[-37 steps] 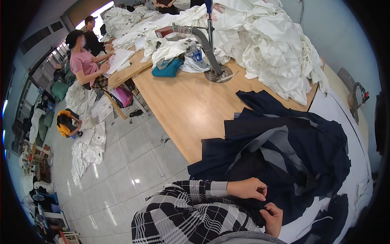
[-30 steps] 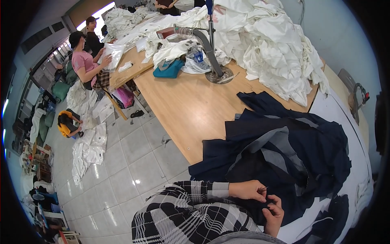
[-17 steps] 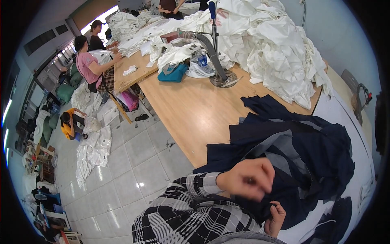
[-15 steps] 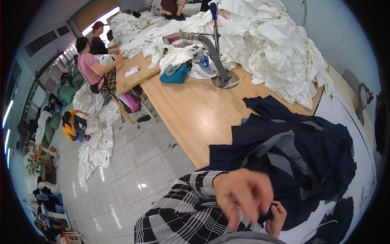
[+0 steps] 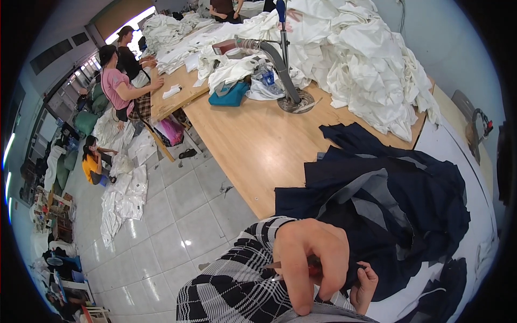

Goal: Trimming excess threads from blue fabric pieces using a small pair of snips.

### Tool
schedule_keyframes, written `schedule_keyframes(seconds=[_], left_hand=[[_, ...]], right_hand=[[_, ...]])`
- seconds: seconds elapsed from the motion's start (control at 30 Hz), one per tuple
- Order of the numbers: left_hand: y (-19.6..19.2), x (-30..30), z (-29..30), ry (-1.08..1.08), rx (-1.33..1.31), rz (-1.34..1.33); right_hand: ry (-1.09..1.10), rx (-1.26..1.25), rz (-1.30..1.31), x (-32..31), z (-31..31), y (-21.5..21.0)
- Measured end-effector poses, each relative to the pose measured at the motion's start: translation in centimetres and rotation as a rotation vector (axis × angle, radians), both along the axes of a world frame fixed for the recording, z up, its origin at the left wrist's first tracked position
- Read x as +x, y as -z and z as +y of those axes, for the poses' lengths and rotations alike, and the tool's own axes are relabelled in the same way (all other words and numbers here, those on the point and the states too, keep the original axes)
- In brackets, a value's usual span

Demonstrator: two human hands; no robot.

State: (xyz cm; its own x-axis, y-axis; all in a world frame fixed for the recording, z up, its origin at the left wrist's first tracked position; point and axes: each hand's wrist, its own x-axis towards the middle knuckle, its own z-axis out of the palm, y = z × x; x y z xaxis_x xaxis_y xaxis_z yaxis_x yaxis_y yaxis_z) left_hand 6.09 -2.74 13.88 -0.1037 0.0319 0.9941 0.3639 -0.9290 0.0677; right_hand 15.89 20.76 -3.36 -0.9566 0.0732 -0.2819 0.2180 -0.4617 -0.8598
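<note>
My left hand (image 5: 312,255), coming out of a black-and-white plaid sleeve, is curled close to my body. Its fingers wrap a small tool (image 5: 314,267) that shows a red part; a thin pointed tip juts out beside the wrist, and the rest is hidden by the hand. Just right of it, my right hand (image 5: 365,285) is closed in a pinch on an edge of navy fabric (image 5: 388,277). This fabric joins a heap of navy and grey cloth pieces (image 5: 377,177) spread over the table's near right end.
A wooden table (image 5: 258,145) carries a clamp-like stand (image 5: 293,99), a teal bag (image 5: 230,94) and a tall pile of white garments (image 5: 366,64). Co-workers stand at the far left tables; one person in yellow (image 5: 92,161) sits low by white cloth on the tiled floor.
My left hand, blurred before, has shifted slightly left and turned its wrist, bringing the pointed tip and red part into view. My right hand keeps its pinch on the navy fabric.
</note>
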Motion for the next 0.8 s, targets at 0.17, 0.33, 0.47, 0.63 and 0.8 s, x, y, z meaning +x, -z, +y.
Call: schedule_keyframes(seconds=[0.17, 0.33, 0.47, 0.63, 0.8], left_hand=[[0.5, 0.2, 0.3, -0.019, -0.029, -0.041], [0.6, 0.4, 0.0, -0.113, -0.168, -0.051], [2.2, -0.6, -0.9, -0.528, -1.126, -0.55], [12.2, 0.5, 0.5, -0.434, -1.363, -0.663], [11.6, 2.0, 2.2, -0.526, -1.483, -0.647]], right_hand=[[-0.002, 0.049, -0.009, -1.8, -0.9, -1.0], [-0.073, 0.087, 0.043, -3.4, -2.6, -2.9], [-0.065, 0.095, 0.139, -4.5, -2.7, -1.5], [-0.062, 0.095, 0.184, -4.1, -2.7, -1.0], [-0.075, 0.168, 0.209, -3.6, -2.4, -0.9]])
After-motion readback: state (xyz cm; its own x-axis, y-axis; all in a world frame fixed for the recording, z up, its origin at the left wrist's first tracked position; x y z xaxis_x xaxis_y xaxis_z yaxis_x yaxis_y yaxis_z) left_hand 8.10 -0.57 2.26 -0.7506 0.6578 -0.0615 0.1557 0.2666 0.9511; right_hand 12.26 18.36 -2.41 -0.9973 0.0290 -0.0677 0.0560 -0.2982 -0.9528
